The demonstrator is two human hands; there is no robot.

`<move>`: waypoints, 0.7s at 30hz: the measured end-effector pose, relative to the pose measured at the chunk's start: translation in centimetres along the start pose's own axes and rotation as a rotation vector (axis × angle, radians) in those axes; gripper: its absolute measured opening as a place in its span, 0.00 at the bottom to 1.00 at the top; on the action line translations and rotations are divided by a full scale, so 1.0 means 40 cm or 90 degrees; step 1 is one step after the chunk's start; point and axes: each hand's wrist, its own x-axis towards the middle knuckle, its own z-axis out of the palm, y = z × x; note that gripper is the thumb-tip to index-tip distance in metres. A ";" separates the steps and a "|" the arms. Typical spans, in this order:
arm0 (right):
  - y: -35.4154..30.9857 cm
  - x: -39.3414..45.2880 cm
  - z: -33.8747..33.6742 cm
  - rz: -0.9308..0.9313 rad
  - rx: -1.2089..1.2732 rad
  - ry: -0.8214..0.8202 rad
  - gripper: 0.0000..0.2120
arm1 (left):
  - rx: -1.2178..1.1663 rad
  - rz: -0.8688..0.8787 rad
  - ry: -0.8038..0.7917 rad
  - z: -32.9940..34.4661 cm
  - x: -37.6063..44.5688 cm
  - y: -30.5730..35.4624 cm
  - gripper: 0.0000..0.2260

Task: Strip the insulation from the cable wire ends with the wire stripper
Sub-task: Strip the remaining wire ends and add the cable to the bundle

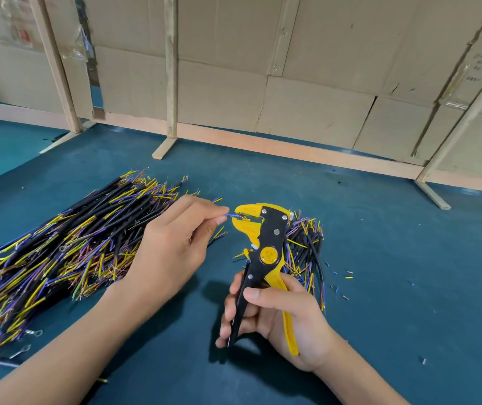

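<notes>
My right hand [277, 317] grips the handles of a yellow and black wire stripper [266, 247], held upright with its jaws pointing left. My left hand [175, 244] pinches a cable, and its thin blue wire end [230, 215] reaches into the stripper's jaws. The rest of that cable is hidden under my left hand, with loose wire ends [219, 235] showing below my fingers.
A big pile of black cables with yellow, blue and brown wires [58, 244] lies on the blue table [394, 258] at the left. A smaller cable pile [306, 244] sits behind the stripper. Small insulation bits [342, 287] are scattered right. A cardboard wall on wooden feet [163, 147] stands behind.
</notes>
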 end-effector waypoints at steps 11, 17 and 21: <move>-0.007 0.002 0.006 0.015 -0.044 0.015 0.07 | 0.004 0.010 -0.011 0.005 -0.004 0.006 0.06; -0.004 0.002 0.007 0.007 -0.048 0.016 0.07 | 0.021 -0.008 -0.011 -0.002 -0.002 0.012 0.08; -0.003 0.004 0.004 0.006 -0.041 0.025 0.10 | 0.031 -0.015 -0.001 -0.005 0.003 0.021 0.07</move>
